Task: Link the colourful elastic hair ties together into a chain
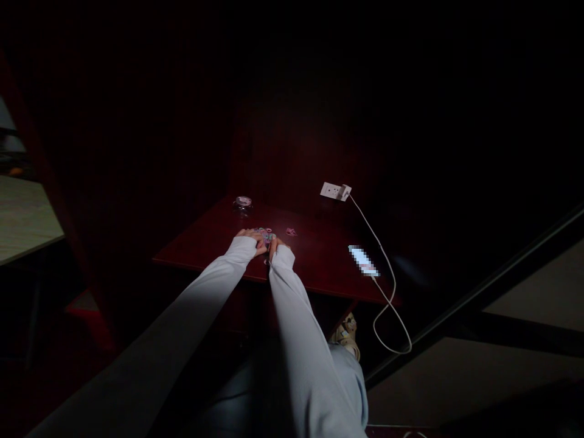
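Both grips are in close together here, the left hand (255, 238) and the right hand (275, 244) side by side at the near part of the dark red surface (196, 246), and whether the fingers are apart, together or clamped on something, I cannot tell at this size and in this gloom. Right between and just beyond them sit the small colourful pieces (263, 232), a little cluster in pinks, greens and purples, touching or nearly touching the fingers. From the hands, look to 2 o'clock: a pink piece (291, 232) lies on its own, near but apart from the cluster. Now up to 11 o'clock, the one container in play, a round clear-looking jar (243, 204), upright near the far left of the surface, its top pinkish with a shiny rim; what is inside, the dim light won't say. Further out at 2 o'clock, a white socket panel (330, 190) on the wall carries a plugged-in charger (345, 192), and a white cable (380, 243) loops from it down over the surface's right edge and back to a lit phone (364, 261), lying at 3 o'clock with its screen blurred into blocks.
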Demonstrator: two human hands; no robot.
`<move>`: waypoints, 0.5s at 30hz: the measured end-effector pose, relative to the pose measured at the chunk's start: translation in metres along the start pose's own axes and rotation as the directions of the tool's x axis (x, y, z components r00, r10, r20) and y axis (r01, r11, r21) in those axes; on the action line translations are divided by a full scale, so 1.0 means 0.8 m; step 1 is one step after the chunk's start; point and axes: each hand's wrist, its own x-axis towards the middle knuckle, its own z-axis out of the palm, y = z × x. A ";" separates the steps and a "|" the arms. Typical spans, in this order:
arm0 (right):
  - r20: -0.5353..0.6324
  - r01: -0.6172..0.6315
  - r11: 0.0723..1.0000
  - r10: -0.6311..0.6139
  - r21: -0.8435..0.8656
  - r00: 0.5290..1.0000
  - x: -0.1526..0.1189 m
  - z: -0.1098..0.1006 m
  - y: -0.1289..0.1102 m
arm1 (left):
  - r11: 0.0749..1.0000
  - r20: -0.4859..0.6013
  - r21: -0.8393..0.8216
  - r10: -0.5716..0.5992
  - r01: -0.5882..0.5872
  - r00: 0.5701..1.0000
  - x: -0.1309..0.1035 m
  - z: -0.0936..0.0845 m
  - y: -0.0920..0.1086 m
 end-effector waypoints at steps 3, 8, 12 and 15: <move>0.073 0.073 0.997 -0.072 -0.005 0.995 -0.003 0.000 -0.004 | 1.000 0.014 0.026 -0.011 0.011 1.000 0.000 0.001 0.002; 0.108 0.040 0.997 -0.048 0.072 0.993 0.000 0.001 -0.003 | 1.000 0.011 0.000 0.014 -0.014 1.000 -0.001 0.002 0.003; 0.131 0.039 0.987 -0.060 0.159 0.990 0.004 0.005 0.002 | 1.000 -0.013 -0.004 0.000 0.000 1.000 -0.002 0.003 0.000; 0.125 0.046 0.984 -0.068 0.173 0.990 0.008 0.010 0.007 | 1.000 -0.026 0.008 -0.028 0.028 0.999 -0.001 0.001 -0.001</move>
